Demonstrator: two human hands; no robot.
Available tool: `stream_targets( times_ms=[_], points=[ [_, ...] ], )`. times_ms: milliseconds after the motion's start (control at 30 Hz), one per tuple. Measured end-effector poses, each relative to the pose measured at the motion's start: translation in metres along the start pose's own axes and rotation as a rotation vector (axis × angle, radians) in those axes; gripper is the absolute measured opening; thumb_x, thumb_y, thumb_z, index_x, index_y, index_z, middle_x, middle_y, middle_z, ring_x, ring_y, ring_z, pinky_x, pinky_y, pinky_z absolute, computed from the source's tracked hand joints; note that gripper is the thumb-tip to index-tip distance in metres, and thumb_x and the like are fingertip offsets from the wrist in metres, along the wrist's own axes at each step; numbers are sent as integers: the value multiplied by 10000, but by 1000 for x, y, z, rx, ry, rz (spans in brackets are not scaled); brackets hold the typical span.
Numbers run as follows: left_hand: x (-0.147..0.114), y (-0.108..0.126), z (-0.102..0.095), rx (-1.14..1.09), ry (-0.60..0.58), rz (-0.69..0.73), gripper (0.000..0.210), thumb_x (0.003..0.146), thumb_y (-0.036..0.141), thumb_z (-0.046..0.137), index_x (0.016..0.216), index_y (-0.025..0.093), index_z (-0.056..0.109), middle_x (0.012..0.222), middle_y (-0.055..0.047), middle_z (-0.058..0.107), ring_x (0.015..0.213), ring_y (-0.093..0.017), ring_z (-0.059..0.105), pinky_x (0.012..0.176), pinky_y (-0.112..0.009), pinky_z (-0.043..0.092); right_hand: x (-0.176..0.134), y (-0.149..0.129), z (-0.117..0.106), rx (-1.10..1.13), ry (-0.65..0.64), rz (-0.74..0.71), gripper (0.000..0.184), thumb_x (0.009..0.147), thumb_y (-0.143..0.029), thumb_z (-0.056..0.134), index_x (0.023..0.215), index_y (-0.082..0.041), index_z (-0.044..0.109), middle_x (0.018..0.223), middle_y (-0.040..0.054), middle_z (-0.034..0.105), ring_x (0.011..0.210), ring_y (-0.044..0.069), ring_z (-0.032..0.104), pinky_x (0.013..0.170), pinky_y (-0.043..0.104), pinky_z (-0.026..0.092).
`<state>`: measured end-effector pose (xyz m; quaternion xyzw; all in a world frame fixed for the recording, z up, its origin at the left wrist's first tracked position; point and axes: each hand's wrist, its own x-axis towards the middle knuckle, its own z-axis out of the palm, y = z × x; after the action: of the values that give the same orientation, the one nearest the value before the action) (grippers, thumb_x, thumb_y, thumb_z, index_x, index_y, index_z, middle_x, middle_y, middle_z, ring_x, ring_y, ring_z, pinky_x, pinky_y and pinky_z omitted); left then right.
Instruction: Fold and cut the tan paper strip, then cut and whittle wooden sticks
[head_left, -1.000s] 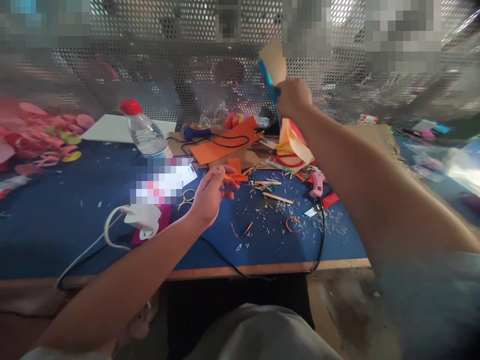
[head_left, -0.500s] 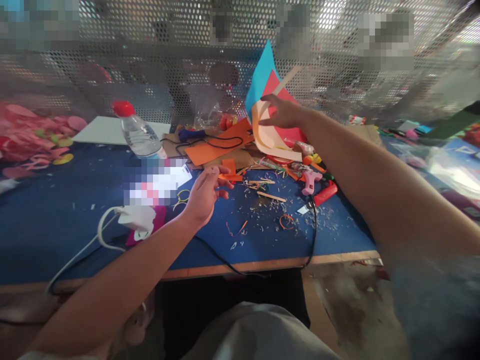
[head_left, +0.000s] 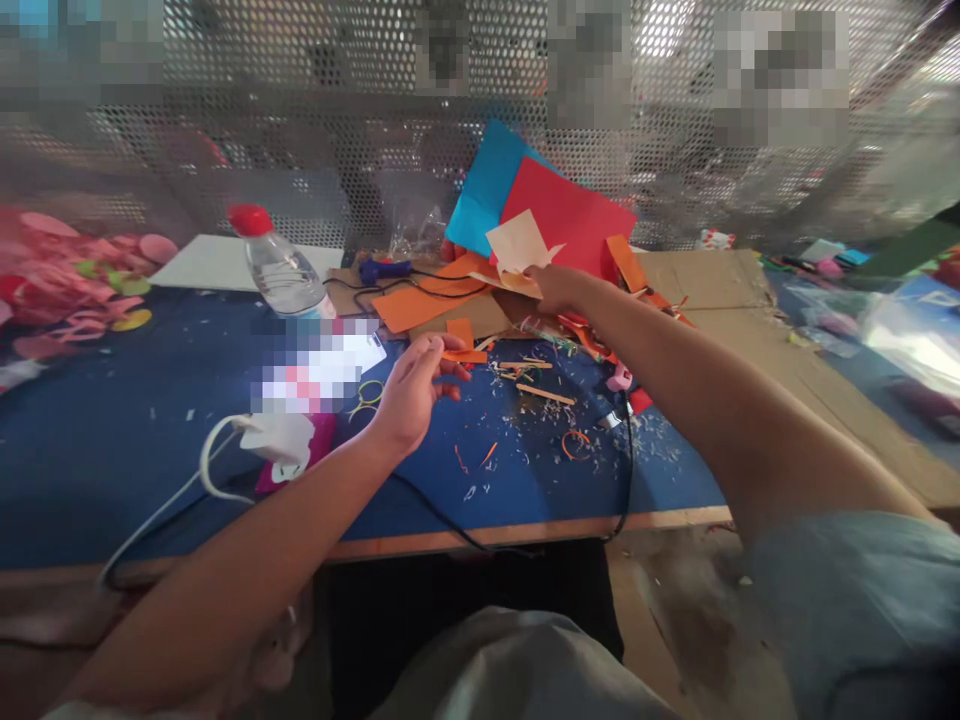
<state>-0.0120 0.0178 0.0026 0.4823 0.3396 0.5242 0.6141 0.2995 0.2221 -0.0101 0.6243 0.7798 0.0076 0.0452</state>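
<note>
My right hand (head_left: 556,287) is at the back of the table, its fingers closed at the edge of a cream sheet (head_left: 519,242); some fingertips are hidden. Behind it a red sheet (head_left: 577,215) and a blue sheet (head_left: 484,190) lean toward the metal mesh. My left hand (head_left: 416,390) hovers over the table with loosely bent fingers apart, holding nothing. Orange strips (head_left: 459,332) lie just beyond its fingertips. To its right are wooden sticks (head_left: 545,394), and near my right forearm a pink glue gun (head_left: 619,378) is partly covered.
A red-capped bottle (head_left: 285,270) stands at the left, near a lit phone (head_left: 364,350) and a white plug with cable (head_left: 277,435). Pink pieces (head_left: 67,270) are heaped far left. Cardboard (head_left: 705,280) lies at the right. Perforated mesh (head_left: 360,130) closes off the back.
My right hand has come down and slightly left with the cream sheet. The blue and red sheets have swung left and lie lower, spread apart. My left hand has barely moved.
</note>
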Motion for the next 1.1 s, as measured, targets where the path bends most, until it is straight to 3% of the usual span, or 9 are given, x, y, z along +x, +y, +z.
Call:
stream_targets(
  times_ms=[133, 233, 467, 667, 800, 900, 967, 1033, 1100],
  points=[
    [-1, 0, 0, -7, -17, -11, 344, 959, 517, 710, 1010, 177, 692, 1150, -95, 663, 804, -151, 672, 561, -227, 510, -8, 14, -9, -32, 55, 93, 578, 896, -348, 783, 1423, -156, 646, 1306, 238, 752, 1202, 444, 711, 991, 506, 553],
    [-2, 1, 1, -7, -25, -21, 321, 977, 487, 697, 1012, 168, 695, 1129, -96, 665, 805, -150, 679, 564, -223, 511, -9, 27, -23, -17, 125, 176, 477, 985, -373, 679, 1399, -136, 651, 1294, 240, 752, 1198, 419, 698, 991, 497, 544],
    [-1, 2, 1, -6, -19, -19, 321, 984, 482, 697, 1013, 163, 694, 1133, -96, 664, 807, -147, 679, 566, -224, 516, -10, 65, -69, 70, 327, 337, 632, 1087, -620, 408, 1569, -215, 468, 1423, 262, 671, 1235, 433, 631, 989, 580, 522],
    [-1, 1, 0, 4, -11, -21, 336, 978, 508, 710, 1015, 174, 698, 1138, -96, 664, 815, -148, 668, 569, -227, 517, -14, 88, -88, 74, 506, 409, 609, 1106, -605, 234, 1569, -257, 424, 1443, 255, 650, 1297, 425, 624, 1056, 634, 513],
    [0, -1, -1, 12, -15, -7, 368, 959, 537, 724, 1013, 174, 704, 1180, -103, 664, 824, -149, 667, 569, -224, 515, -17, 86, -74, 8, 473, 283, 471, 1132, -474, 443, 1518, -218, 526, 1436, 238, 663, 1277, 388, 667, 1049, 605, 572],
    [0, -3, -1, 27, -26, -5, 387, 953, 556, 722, 1015, 174, 703, 1191, -108, 672, 820, -151, 671, 571, -223, 513, -17, 76, -49, -37, 409, 194, 433, 1050, -409, 710, 1417, -187, 647, 1422, 125, 673, 1208, 279, 707, 1009, 507, 628],
    [1, -3, -1, 35, -28, -3, 381, 953, 554, 718, 1011, 177, 697, 1207, -114, 678, 816, -153, 673, 571, -224, 513, -15, 68, -30, -51, 338, 156, 413, 1054, -398, 708, 1404, -186, 655, 1414, 126, 678, 1193, 269, 710, 1005, 498, 630],
    [1, -2, -1, 39, -27, -1, 367, 957, 543, 713, 1005, 180, 693, 1218, -118, 681, 815, -155, 673, 573, -225, 515, -11, 61, -13, -48, 282, 135, 503, 1011, -255, 733, 1484, -136, 607, 1388, 213, 693, 1202, 318, 707, 1028, 465, 581],
    [0, -1, -2, 38, -29, 0, 350, 964, 529, 706, 1008, 182, 694, 1204, -116, 680, 818, -157, 672, 576, -227, 520, -7, 57, -1, -39, 236, 121, 568, 984, -210, 724, 1533, -175, 582, 1432, 215, 677, 1240, 345, 694, 1047, 456, 548]
  ],
)
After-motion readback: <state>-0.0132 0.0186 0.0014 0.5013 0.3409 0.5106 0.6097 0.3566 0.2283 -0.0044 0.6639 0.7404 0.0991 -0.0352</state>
